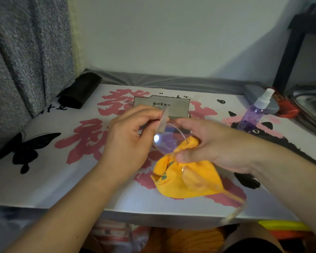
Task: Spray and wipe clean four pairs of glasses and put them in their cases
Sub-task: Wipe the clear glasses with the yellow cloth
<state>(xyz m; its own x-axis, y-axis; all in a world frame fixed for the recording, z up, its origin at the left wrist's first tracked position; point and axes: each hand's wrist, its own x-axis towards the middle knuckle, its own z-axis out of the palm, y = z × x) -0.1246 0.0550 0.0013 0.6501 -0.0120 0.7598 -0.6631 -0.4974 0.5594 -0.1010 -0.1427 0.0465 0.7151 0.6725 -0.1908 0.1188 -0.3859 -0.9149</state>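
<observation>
**Wiping a lens with the yellow cloth, mid-clean**

Far left, a black case lay closed at the back of the counter, well apart from the work. I judged it a case waiting for a pair later.

My left hand was curled, thumb and fingers pinching the glasses at the frame's left end, near the hinge; a pale temple arm stuck up between the fingertips. The glasses were held up off the counter, between both hands, in front of the grey open case that stood just behind them. One clear lens showed, with a bright glare spot on it.

My right hand was curled too, thumb and fingers pinching the yellow cloth against the lens's right edge; the rest of the cloth hung down bunched. I could not tell whether cloth covered both lens faces.

To do this well, I judged: keep the left pinch on the frame, not the lens, sandwich the lens in cloth front and back, rub lightly in small circles, and don't twist the thin frame. The glare spot was handy for checking smears.

Right back, the purple spray bottle stood upright, near more cases, one grey and one red.
</observation>
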